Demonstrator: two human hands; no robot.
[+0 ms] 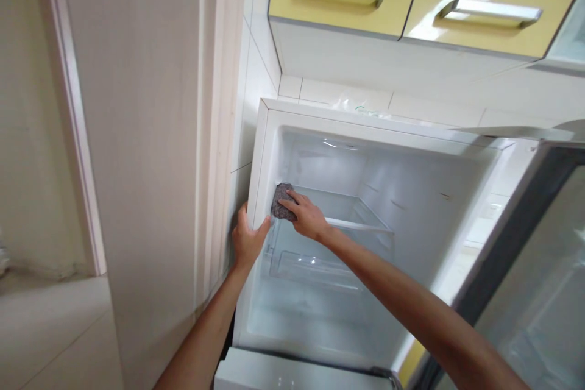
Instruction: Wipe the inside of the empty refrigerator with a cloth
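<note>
My right hand (308, 213) presses a crumpled grey-brown cloth (284, 202) to the inner left wall of an open refrigerator (347, 114), its fingers spread over the cloth. Close by, my left hand (249, 237) grips the refrigerator's left outer edge, thumb on the front rim and fingers round the side. Just beyond the right hand is a clear glass shelf (336, 206) with a pale front strip. Lower in the compartment sits a transparent shelf or tray (320, 268). The part of the wall under the cloth is hidden.
The refrigerator door (525, 268) stands open at the right, its dark gasket showing. Yellow cabinets (347, 12) with metal handles hang above. A pale wooden door panel (146, 134) rises close on the left. Clear plastic (361, 108) lies on the refrigerator's top.
</note>
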